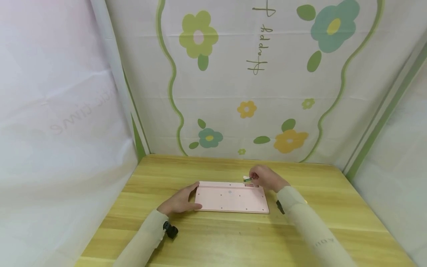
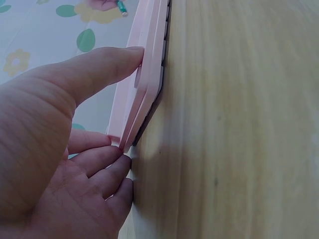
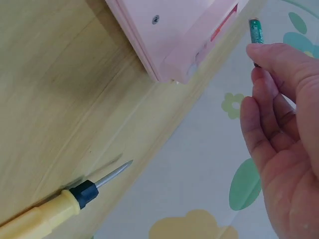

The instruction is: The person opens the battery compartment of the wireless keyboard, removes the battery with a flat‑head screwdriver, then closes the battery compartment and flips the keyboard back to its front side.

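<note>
A pink keyboard (image 1: 230,200) lies face down on the wooden table, with small screws dotted over its back. Its left end is held by my left hand (image 1: 180,200), the thumb on the near edge and the fingers round the far corner. Dark keys show beneath it in the left wrist view. Between thumb and fingertip my right hand (image 1: 267,178) pinches a small green battery (image 3: 256,31), raised over the far right part of the keyboard. Just below it is the open battery slot (image 1: 249,185), whose inside shows red in the right wrist view.
A screwdriver (image 3: 55,211) with a yellow handle, black collar and pointed metal shaft lies on the table right of the keyboard; my right arm hides most of it in the head view. A flowered cloth (image 1: 230,85) hangs behind the table's far edge.
</note>
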A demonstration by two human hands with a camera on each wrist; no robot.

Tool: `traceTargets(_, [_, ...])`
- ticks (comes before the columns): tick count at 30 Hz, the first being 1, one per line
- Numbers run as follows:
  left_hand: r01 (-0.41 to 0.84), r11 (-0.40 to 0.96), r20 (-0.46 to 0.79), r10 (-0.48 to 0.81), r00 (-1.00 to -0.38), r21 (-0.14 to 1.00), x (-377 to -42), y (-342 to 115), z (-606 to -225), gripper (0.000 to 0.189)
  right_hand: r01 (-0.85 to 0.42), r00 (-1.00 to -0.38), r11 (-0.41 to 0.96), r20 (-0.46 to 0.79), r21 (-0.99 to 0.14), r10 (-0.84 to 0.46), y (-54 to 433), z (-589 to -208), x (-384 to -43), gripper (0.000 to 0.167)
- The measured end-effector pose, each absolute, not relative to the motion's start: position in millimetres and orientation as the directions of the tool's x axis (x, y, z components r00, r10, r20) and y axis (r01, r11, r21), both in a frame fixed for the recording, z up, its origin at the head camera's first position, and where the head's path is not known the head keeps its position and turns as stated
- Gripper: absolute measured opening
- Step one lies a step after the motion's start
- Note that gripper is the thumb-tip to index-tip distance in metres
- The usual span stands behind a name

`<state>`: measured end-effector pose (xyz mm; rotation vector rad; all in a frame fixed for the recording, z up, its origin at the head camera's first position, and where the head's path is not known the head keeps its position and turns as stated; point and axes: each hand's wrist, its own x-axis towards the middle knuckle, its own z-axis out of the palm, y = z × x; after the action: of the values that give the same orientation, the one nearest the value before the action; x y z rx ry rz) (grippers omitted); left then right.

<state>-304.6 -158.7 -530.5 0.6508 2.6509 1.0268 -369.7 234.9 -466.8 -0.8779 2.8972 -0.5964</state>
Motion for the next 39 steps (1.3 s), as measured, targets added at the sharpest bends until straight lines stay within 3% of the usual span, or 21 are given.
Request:
traceTargets(11, [0.324, 0.661, -0.052, 0.482, -0.875, 0.677, -304, -159, -530, 0.102, -0.62, -0.78, 0.707, 0.166, -0.341, -0.604, 203, -469, -391, 0.007])
traceTargets(26, [0.319, 0.662, -0.053, 0.478, -0.877, 0.679, -306, -159, -528, 0.101, -0.526, -0.837, 0.727, 0.118, -0.442, -0.534, 173, -496, -426, 0.01])
traceTargets(39, [0.301, 0.655, -0.062, 0.47, -0.88, 0.693, -305, -159, -530, 0.102, -0.392, -0.893, 0.784, -0.005, -0.48, -0.45, 167, -506, -422, 0.009])
